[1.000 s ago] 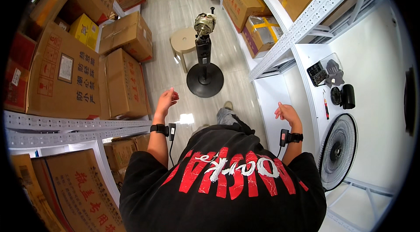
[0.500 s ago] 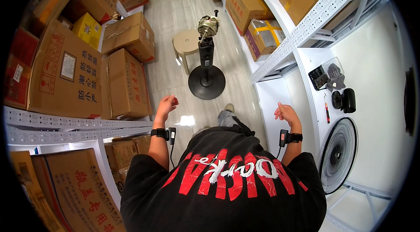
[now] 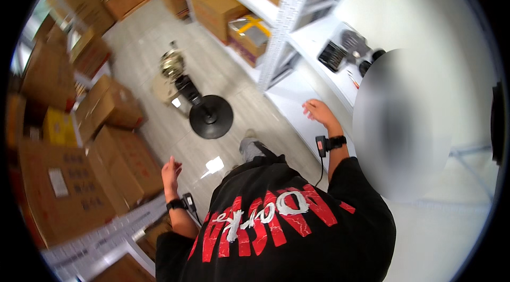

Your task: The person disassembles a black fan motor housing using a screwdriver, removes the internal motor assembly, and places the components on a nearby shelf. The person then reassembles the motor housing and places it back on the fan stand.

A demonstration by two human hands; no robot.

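My left hand [image 3: 171, 174] hangs in the air beside the stacked cartons, its fingers loosely bent and apart, holding nothing. To the right, my right hand [image 3: 320, 112] is raised near the edge of a white shelf, empty, with loosely spread fingers. Ahead on the floor stands a fan stand [image 3: 211, 117] with a round black base and a bare motor [image 3: 172, 65] on top. Behind it a beige stool [image 3: 163, 89] is partly hidden. A round fan grille [image 3: 398, 133], smeared by motion, is at the right. No hand touches any of these.
On the right shelf lie a black case of small parts [image 3: 332, 56], grey gloves [image 3: 355, 43], a screwdriver [image 3: 353, 79] and dark round parts [image 3: 365, 68]. Cardboard cartons [image 3: 125, 162] line the left; a yellow-taped box [image 3: 248, 40] sits on the far right rack. A white upright [image 3: 293, 13] stands between shelves.
My view has turned to the right, so the fan stand and cartons appear farther left. Both arms have swung with my body; the hands still hold nothing.
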